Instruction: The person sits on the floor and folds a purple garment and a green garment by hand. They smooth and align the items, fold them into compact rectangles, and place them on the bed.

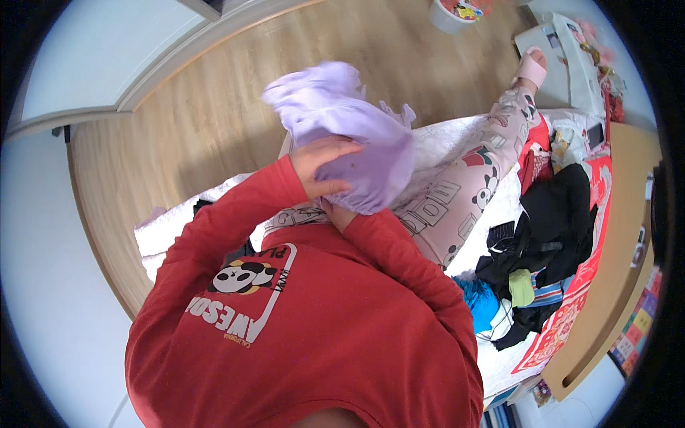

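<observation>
A pale lavender cloth garment (371,153), soft and ruffled at its far end, is held up in front of my lap. My left hand (321,167) grips its near left side, thumb and fingers lying around the fabric. Under the gathered near edge, my right hand (339,216) reaches into or beneath the garment; its fingers are hidden by the cloth. What kind of garment it is, I cannot tell.
I sit on a bed with a white patterned sheet (471,253). To my right lies a heap of black clothes (553,221), with a light green piece (521,287) and a bright blue piece (478,303). A wooden headboard (606,264) stands beyond. A white bucket (447,19) stands on the floor.
</observation>
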Available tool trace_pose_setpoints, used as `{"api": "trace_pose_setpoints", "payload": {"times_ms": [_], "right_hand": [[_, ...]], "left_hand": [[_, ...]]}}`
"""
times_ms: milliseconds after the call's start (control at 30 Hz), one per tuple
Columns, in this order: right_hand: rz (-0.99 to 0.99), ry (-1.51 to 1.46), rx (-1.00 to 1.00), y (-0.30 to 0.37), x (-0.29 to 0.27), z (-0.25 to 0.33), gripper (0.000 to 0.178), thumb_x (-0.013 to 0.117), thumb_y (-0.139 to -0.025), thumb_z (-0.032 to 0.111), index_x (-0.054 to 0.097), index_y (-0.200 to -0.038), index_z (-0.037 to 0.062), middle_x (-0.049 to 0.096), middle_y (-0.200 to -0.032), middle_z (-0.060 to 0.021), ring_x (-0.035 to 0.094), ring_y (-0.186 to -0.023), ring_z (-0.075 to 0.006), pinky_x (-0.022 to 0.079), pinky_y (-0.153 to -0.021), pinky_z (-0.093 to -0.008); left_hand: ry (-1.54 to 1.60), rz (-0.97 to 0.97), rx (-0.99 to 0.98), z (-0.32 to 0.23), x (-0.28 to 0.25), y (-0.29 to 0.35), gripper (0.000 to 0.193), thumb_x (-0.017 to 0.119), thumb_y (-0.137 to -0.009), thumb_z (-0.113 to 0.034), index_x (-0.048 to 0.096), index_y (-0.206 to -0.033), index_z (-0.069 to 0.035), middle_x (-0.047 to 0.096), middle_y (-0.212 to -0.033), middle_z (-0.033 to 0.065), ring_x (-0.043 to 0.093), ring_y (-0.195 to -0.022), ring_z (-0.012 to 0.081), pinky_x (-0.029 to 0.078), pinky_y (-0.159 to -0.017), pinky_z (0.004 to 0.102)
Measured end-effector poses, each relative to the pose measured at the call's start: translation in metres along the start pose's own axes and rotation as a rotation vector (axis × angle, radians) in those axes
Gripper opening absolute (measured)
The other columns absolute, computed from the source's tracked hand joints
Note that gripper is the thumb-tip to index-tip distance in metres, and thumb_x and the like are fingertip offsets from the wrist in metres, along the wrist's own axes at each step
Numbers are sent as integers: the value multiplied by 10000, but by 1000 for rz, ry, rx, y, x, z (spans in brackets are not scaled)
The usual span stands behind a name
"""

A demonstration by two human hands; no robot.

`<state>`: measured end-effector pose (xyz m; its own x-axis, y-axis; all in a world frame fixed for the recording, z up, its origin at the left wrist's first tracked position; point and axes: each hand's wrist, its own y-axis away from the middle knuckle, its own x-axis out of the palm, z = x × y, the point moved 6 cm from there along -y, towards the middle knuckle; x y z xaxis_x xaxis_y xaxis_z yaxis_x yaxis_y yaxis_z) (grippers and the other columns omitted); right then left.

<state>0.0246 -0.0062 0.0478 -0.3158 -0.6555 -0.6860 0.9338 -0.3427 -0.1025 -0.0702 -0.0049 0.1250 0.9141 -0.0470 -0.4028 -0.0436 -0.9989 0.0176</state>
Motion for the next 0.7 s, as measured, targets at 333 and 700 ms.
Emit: {"api": "trace_pose_setpoints", "payload": {"times_ms": [333,700], "right_hand": [[292,-104,298,20,-85,12,406,560,-707,110,513,-1111,117,495,-1121,-150,493,-985,-346,415,-828,-400],[116,474,-6,52,-26,-54,538,472,-772,142,357,-1289,236,396,-1284,-88,339,-1193,-318,214,-979,-544]], "left_hand": [[-379,419,256,34,32,13,494,713,-598,-334,547,-979,-67,507,-1074,118,433,-1093,290,227,-998,504],[-560,580,378,62,24,17,688,724,-525,-167,452,-1154,-108,424,-1238,101,337,-1220,289,193,-1022,509]]}}
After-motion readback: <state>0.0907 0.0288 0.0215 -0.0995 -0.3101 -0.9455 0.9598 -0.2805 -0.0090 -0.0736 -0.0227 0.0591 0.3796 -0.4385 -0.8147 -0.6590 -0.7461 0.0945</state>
